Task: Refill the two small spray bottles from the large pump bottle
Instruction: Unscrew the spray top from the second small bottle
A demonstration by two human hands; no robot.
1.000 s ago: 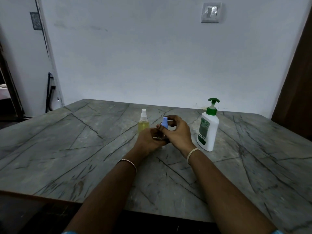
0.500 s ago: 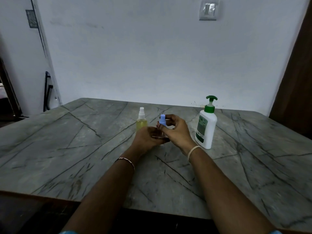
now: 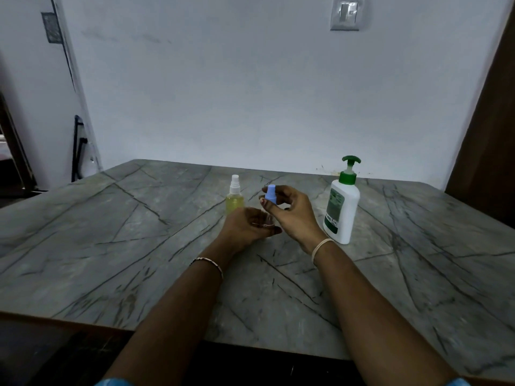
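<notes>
Pump bottle (image 3: 341, 207): white with a green pump head, upright on the marble table (image 3: 111, 246); label print too small to read.
Yellow spray bottle (image 3: 235, 200): upright, well left of the pump bottle, beyond both hands; base hidden behind the left hand.
Clear spray bottle (image 3: 268, 222): left of the pump bottle, almost wholly hidden in the left hand; only a faint glint shows, fill level unreadable.
Left hand (image 3: 250, 225): fingers curled round the clear spray bottle.
Blue spray head (image 3: 271, 194): left of the pump bottle, above the left hand; lower end covered by a thumb, so whether it sits on the bottle cannot be told.
Right hand (image 3: 295, 215): just left of the pump bottle, not touching it; thumb and fingertips pinch the blue spray head.
Forearms: cut off by the lower frame edge.
Table edges: far edge meets the wall behind the pump bottle; near edge runs under the forearms; right side cut by the frame.
Open room: broad marble left of the yellow spray bottle, and nearer the person than the pump bottle.
</notes>
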